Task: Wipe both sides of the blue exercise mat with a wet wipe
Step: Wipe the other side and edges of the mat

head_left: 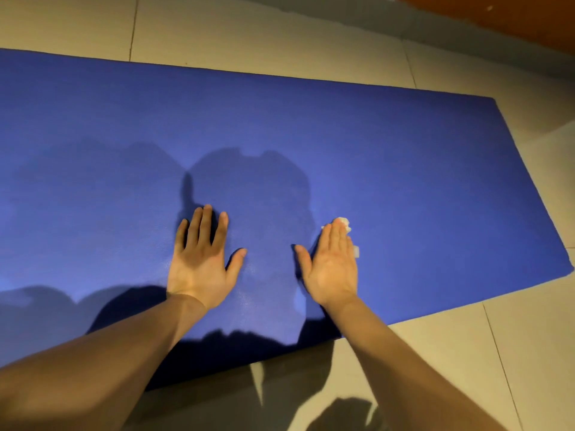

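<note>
The blue exercise mat (373, 157) lies flat on the tiled floor and fills most of the view. My left hand (202, 259) rests flat on it with fingers spread and straight. To its right, my right hand (334, 265) lies flat with fingers together, pressing a white wet wipe (345, 223) against the mat. Only small bits of the wipe show past my fingertips and at the hand's right edge.
Beige floor tiles (280, 35) surround the mat. A brown wooden surface (497, 17) runs along the top right corner. The mat's right end (535, 188) and near edge (435, 312) are in view; its left part runs out of frame. Shadows fall across the mat.
</note>
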